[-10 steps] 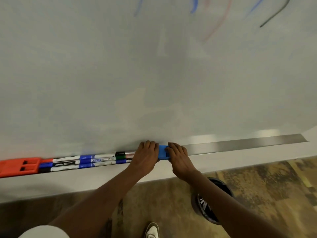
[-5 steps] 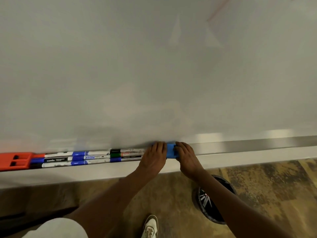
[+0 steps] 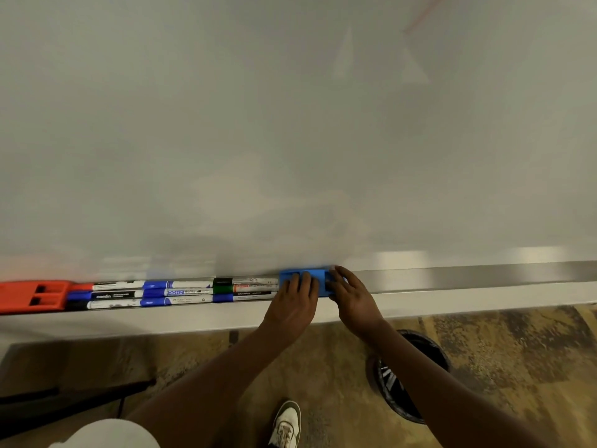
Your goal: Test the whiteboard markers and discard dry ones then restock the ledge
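1. Blue plastic is seen in the head view: a blue block lies on the ledge, just beside the right end of the markers.
2. "camlin" and "DOMS" are read on two barrels; the other labels are too small.
3. The left grip is laid with flat fingers over the block. The right grip is bent against its right end; a pinch cannot be told.
4. An orange holder is cut off at the left edge, and a bin is partly hidden by the right arm.

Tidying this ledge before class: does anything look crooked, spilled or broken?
Nothing stands out. The markers lie in straight rows on the ledge, between the orange eraser and the blue eraser, which the left hand and right hand touch.
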Motion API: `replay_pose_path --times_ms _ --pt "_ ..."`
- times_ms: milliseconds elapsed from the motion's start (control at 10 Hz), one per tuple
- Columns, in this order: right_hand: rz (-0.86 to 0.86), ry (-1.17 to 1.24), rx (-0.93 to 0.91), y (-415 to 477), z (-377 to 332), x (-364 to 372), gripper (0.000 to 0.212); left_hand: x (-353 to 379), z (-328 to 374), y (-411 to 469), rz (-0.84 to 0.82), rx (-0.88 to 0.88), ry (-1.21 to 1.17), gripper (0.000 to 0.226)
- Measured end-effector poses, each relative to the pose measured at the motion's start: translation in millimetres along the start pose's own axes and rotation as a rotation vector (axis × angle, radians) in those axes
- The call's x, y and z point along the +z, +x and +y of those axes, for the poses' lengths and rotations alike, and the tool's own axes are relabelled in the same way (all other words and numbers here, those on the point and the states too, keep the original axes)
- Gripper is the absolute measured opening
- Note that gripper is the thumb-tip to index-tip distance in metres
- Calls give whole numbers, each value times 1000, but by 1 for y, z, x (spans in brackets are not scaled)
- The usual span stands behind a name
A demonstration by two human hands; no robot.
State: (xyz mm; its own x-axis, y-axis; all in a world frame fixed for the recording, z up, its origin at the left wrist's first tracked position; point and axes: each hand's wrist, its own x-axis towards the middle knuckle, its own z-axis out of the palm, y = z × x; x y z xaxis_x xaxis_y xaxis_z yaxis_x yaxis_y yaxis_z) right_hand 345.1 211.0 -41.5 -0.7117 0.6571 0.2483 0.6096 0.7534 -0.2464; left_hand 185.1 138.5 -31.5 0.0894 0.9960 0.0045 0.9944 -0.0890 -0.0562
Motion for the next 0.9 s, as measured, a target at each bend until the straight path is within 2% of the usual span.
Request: replay_pose_path --times_ms 200,400,600,700,800,900 --pt "51 -21 -31 -3 -1 7 35 1 -1 -5 -85 0 29 59" --pt "77 -59 -26 -3 -8 6 41 3 5 -11 -147 -41 40 59" --pt "30 -156 2 -3 -14 3 44 -3 5 -14 -143 -47 -12 60" --pt "35 -270 35 -4 -25 -2 35 -7 4 -16 -143 -58 -13 64" --pt "55 -297 81 -3 -40 -17 28 -21 0 -26 -173 -46 17 67" --pt "111 -258 102 2 -54 -22 32 -35 -6 -35 -144 -57 43 66"
